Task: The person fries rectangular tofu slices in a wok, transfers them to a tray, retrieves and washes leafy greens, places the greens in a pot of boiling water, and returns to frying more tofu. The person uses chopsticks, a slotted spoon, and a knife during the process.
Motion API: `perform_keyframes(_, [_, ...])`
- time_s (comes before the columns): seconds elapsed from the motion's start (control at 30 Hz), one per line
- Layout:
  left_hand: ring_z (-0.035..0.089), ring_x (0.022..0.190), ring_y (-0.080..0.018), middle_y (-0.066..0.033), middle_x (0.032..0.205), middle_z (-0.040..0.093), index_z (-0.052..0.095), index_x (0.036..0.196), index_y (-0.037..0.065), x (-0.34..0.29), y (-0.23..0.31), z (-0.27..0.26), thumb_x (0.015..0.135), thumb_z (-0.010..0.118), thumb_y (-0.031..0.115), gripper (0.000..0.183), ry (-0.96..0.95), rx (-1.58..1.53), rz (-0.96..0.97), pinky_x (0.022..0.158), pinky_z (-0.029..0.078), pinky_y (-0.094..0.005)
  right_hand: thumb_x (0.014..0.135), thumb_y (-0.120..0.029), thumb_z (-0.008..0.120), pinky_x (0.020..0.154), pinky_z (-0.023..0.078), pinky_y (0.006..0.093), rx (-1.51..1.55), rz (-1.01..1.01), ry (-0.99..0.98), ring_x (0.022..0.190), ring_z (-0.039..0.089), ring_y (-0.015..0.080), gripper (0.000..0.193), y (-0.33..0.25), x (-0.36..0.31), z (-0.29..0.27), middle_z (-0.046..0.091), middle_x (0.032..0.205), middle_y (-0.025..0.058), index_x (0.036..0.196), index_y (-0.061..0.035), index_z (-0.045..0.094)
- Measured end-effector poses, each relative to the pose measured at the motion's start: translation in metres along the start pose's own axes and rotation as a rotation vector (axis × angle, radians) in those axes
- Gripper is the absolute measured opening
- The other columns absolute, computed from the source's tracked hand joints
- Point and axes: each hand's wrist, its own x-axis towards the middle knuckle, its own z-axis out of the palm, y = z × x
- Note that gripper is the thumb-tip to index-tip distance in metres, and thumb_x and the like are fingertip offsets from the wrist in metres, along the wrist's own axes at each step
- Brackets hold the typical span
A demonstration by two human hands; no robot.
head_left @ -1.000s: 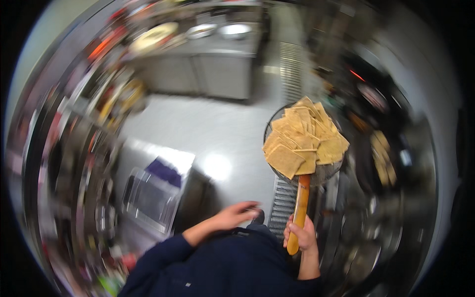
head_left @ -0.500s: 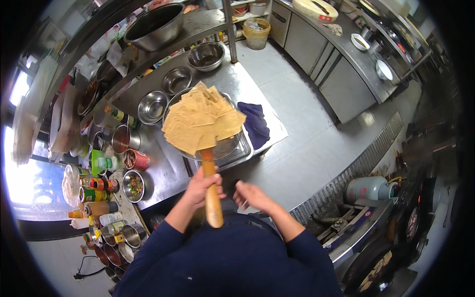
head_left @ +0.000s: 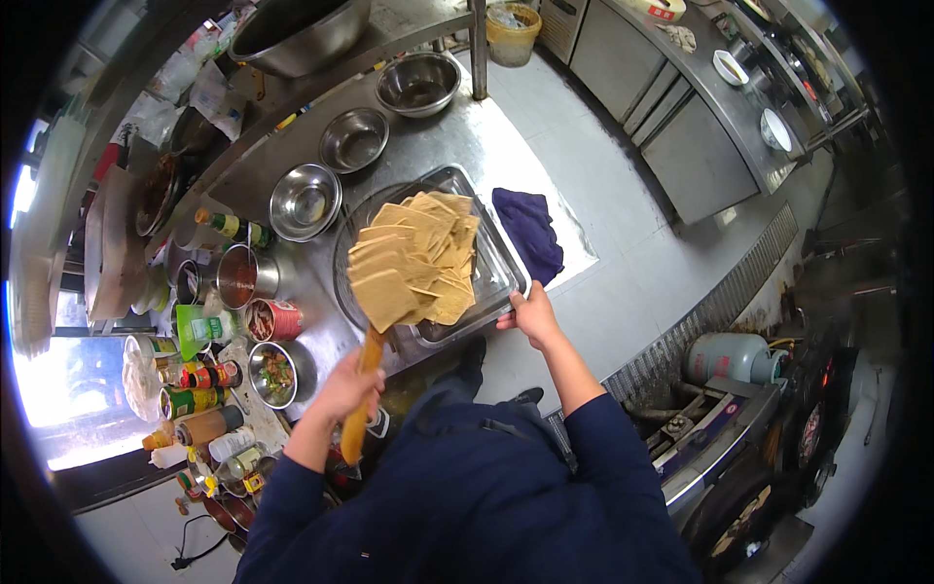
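Observation:
My left hand (head_left: pixel 347 391) is closed around the wooden handle (head_left: pixel 356 434) of a large round skimmer. Tan, flat bean curd slices (head_left: pixel 418 258) lie piled on its head, covering most of it. The skimmer is over or beside a rectangular metal tray (head_left: pixel 507 255); whether it touches the tray I cannot tell. At the tray's near right corner my right hand (head_left: pixel 531 316) is closed on the rim, fingers partly hidden beneath it. A dark blue cloth (head_left: pixel 527 234) lies just past the tray's right side.
Three steel bowls (head_left: pixel 354 139) stand along the counter (head_left: pixel 292 156). Bottles (head_left: pixel 199 375), a red can (head_left: pixel 273 319) and a bowl of chopped food (head_left: pixel 280 375) crowd the left. A shelf post (head_left: pixel 478 49) rises at the back. Behind my right arm sits a gas cylinder (head_left: pixel 725 358).
My right hand has gone from beside my body to the tray's near right corner and taken hold. My left hand has moved left and down, tilting the skimmer's handle leftward.

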Motion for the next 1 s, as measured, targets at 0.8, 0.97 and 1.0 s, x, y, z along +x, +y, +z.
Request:
perform_keyframes(0.8, [0.058,0.049,-0.0147,-0.0067,0.073,0.056,0.043,0.118,0.006,0.095,0.008,-0.029,0.098,0.055,0.010,0.024,0.576,0.227,0.392,0.042,0.050,-0.0315,0.095,0.000,0.040,0.047,0.058,0.0353,-0.180,-0.008,0.131,0.054,0.064,0.0235,0.044,-0.026,0.018,0.033,0.062,0.094,0.0195,0.138,0.0019,0.034])
perform_keyframes(0.97, [0.061,0.050,-0.0200,-0.0103,0.067,0.057,0.041,0.133,0.010,0.099,0.008,-0.024,0.099,0.054,0.011,0.037,0.562,0.235,0.410,0.045,0.050,-0.0350,0.093,0.002,0.038,0.042,0.055,0.0365,-0.142,-0.037,0.126,0.048,0.062,0.0244,0.043,-0.029,0.003,0.033,0.063,0.094,0.0197,0.136,-0.0006,0.038])
perform_keyframes(1.0, [0.061,0.050,-0.0208,-0.0109,0.066,0.058,0.040,0.134,0.011,0.096,0.006,-0.022,0.099,0.053,0.011,0.038,0.547,0.185,0.302,0.045,0.050,-0.0352,0.093,0.002,0.038,0.042,0.055,0.0364,-0.235,0.024,0.182,0.048,0.062,0.0243,0.041,-0.029,0.002,0.031,0.063,0.094,0.0199,0.134,-0.0003,0.040])
